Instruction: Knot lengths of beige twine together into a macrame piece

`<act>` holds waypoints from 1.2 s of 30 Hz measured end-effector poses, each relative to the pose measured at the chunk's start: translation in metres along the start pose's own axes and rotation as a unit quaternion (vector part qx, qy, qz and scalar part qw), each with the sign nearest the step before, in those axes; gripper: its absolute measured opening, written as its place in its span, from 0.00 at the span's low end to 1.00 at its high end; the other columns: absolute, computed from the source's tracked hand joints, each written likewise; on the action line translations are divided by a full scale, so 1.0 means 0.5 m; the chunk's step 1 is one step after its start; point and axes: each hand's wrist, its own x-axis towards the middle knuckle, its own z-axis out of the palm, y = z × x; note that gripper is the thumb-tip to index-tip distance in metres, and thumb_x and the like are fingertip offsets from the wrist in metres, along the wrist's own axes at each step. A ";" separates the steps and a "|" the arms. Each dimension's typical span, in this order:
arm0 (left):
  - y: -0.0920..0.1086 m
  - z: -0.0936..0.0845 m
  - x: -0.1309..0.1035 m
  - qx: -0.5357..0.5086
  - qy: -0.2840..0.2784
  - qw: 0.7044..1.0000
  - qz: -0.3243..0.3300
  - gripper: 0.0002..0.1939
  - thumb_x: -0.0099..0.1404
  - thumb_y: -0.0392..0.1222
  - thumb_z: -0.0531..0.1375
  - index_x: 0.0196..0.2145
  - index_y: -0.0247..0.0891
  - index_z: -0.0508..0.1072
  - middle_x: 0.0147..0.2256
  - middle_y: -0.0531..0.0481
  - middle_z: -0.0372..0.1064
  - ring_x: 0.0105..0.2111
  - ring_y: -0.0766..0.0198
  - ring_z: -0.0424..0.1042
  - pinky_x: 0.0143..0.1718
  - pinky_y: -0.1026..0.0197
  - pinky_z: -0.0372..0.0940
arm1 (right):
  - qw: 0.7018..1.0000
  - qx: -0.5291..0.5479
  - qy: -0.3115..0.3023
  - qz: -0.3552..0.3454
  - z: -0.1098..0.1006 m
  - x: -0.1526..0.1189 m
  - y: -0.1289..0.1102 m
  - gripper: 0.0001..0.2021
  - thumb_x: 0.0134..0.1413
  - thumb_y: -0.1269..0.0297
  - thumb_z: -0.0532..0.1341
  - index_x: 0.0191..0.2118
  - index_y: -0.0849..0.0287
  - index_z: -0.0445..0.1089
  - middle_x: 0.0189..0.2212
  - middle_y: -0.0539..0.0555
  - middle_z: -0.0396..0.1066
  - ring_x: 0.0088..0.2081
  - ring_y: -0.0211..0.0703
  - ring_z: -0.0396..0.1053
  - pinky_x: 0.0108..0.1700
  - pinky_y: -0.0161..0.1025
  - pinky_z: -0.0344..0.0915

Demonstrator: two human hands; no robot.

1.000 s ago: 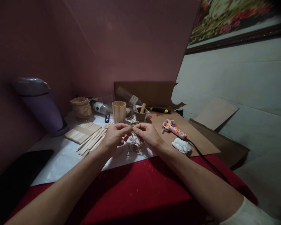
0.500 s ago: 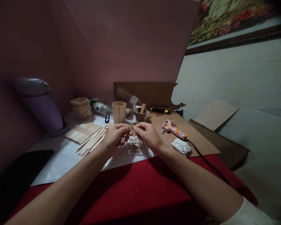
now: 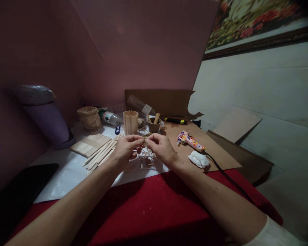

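My left hand (image 3: 128,147) and my right hand (image 3: 161,147) meet fingertip to fingertip over the white sheet. Each pinches thumb against forefinger on thin twine. Below and between them lies a loose tangle of the same pale twine (image 3: 148,160). Just behind my left hand stands a cup made of upright wooden craft sticks (image 3: 130,123). Loose craft sticks (image 3: 102,153) fan out beside my left wrist. The exact bit of twine between the fingertips is mostly hidden.
A flowered glue gun (image 3: 191,140) lies on cardboard (image 3: 215,155) at right, near a crumpled white tissue (image 3: 199,159). Behind are a small pot (image 3: 154,126), a box cutter (image 3: 175,120) and plastic bottles (image 3: 111,118). A stick bundle (image 3: 90,144) and purple tumbler (image 3: 47,119) stand left.
My hands stay nearly in place. The fingertips have shifted very slightly and still pinch the twine; the other things have not moved.
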 end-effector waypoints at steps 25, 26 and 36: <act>-0.005 0.001 0.002 0.008 -0.010 1.000 0.011 0.11 0.50 0.42 0.65 0.28 0.33 0.70 0.23 0.54 0.64 0.18 0.75 0.59 0.17 0.72 0.48 | 1.000 -0.013 0.007 0.007 -0.001 0.000 -0.003 0.09 0.48 0.61 0.57 0.25 0.61 0.67 0.21 0.50 0.66 0.25 0.36 0.61 0.27 0.34 0.57; -0.005 0.001 0.002 0.009 -0.012 1.000 0.010 0.11 0.49 0.42 0.65 0.29 0.33 0.70 0.23 0.54 0.65 0.18 0.75 0.59 0.17 0.72 0.48 | 1.000 -0.012 0.007 0.005 -0.001 0.000 -0.003 0.09 0.48 0.61 0.57 0.25 0.61 0.67 0.21 0.50 0.65 0.25 0.36 0.61 0.27 0.34 0.57; -0.006 0.003 0.000 0.011 -0.001 1.000 -0.001 0.12 0.49 0.42 0.66 0.29 0.33 0.71 0.23 0.55 0.63 0.19 0.75 0.59 0.17 0.72 0.49 | 1.000 -0.008 0.013 0.003 0.000 0.000 -0.001 0.09 0.48 0.61 0.57 0.25 0.61 0.67 0.21 0.50 0.66 0.25 0.36 0.61 0.27 0.33 0.57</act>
